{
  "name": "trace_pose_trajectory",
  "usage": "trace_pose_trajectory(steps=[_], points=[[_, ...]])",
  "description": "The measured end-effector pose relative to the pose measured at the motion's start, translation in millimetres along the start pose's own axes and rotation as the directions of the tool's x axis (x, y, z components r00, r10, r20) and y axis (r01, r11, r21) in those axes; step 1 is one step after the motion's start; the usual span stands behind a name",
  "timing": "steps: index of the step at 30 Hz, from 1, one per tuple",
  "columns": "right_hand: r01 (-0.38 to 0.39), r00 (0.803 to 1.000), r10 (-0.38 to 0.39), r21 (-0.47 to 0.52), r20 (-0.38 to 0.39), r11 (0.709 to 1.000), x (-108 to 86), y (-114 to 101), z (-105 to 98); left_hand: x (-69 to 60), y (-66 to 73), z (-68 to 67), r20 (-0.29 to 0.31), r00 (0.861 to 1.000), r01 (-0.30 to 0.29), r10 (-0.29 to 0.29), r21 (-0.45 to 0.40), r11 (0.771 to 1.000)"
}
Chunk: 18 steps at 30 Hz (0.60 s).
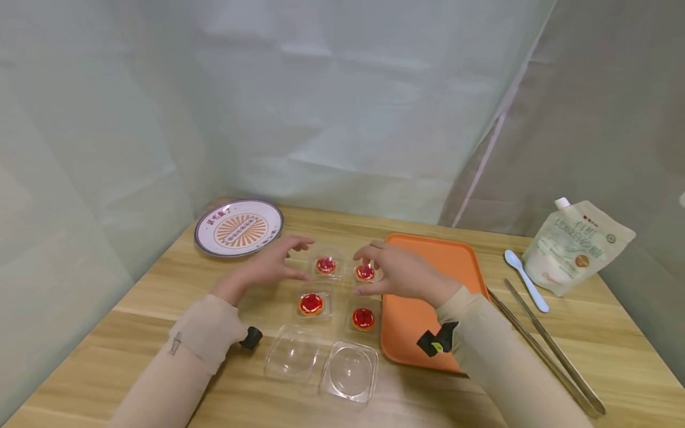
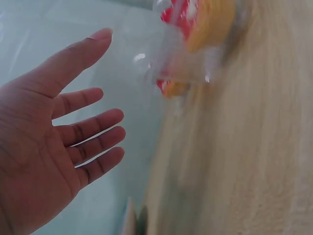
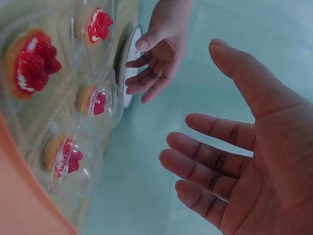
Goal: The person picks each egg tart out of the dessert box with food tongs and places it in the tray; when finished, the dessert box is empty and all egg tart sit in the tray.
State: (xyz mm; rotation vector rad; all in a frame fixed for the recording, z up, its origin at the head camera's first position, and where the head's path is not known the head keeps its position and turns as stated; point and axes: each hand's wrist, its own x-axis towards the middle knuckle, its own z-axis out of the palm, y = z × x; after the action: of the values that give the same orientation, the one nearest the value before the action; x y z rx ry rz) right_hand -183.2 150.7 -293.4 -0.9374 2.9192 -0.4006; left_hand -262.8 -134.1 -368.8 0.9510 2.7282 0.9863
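Note:
Four small red-topped tarts sit in clear plastic boxes: back left [image 1: 325, 266], back right [image 1: 365, 273], front left [image 1: 311, 304] and front right [image 1: 363, 319]. The two back boxes have domed clear covers over them, seen in the right wrist view [image 3: 100, 103]. My left hand [image 1: 269, 263] hovers just left of the back left box, fingers spread, holding nothing. Above the back right box, at its right side, is my right hand [image 1: 405, 272], its fingers apart and empty. Two clear lids, left [image 1: 292, 353] and right [image 1: 350, 372], lie near the front.
An orange tray [image 1: 407, 333] lies right of the boxes, under my right forearm. A patterned plate [image 1: 241, 228] is at the back left. On the right are a light blue spoon [image 1: 527, 282], metal tongs [image 1: 553, 351] and a standing spouted pouch [image 1: 572, 248].

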Motion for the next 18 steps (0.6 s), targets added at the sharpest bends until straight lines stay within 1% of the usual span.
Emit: trace_pose_trajectory(steps=[2, 4, 6, 11, 14, 18], points=[[-0.001, 1.0, 0.001, 0.006, 0.005, 1.0, 10.0, 0.8, 0.6, 1.2, -6.0, 0.7, 0.009, 0.999, 0.037, -0.037, -0.036, 0.999], [0.0, 1.0, 0.0, 0.011, 0.013, 1.0, 20.8, 3.2, 1.6, 3.6, -11.2, 0.9, 0.02, 0.998, 0.062, -0.061, -0.059, 0.996], [0.009, 1.0, -0.009, 0.007, 0.019, 1.0, 31.9, 5.1, 2.6, 6.4, -15.8, 0.5, 0.03, 0.997, 0.075, -0.073, -0.077, 0.994], [0.016, 0.999, -0.015, -0.019, 0.045, 1.0, 56.4, 7.5, 8.5, 11.6, -32.0, 3.3, 0.043, 0.998, 0.062, -0.055, -0.167, 0.984], [-0.01, 0.998, 0.011, -0.024, 0.061, 1.0, 67.6, 7.0, 13.6, 12.8, -39.5, 6.5, 0.052, 0.997, 0.064, -0.054, -0.229, 0.971], [-0.039, 0.996, 0.042, -0.048, 0.078, 0.998, 82.3, 6.9, 21.5, 14.6, -44.6, 10.7, 0.062, 0.997, 0.069, -0.055, -0.262, 0.963]])
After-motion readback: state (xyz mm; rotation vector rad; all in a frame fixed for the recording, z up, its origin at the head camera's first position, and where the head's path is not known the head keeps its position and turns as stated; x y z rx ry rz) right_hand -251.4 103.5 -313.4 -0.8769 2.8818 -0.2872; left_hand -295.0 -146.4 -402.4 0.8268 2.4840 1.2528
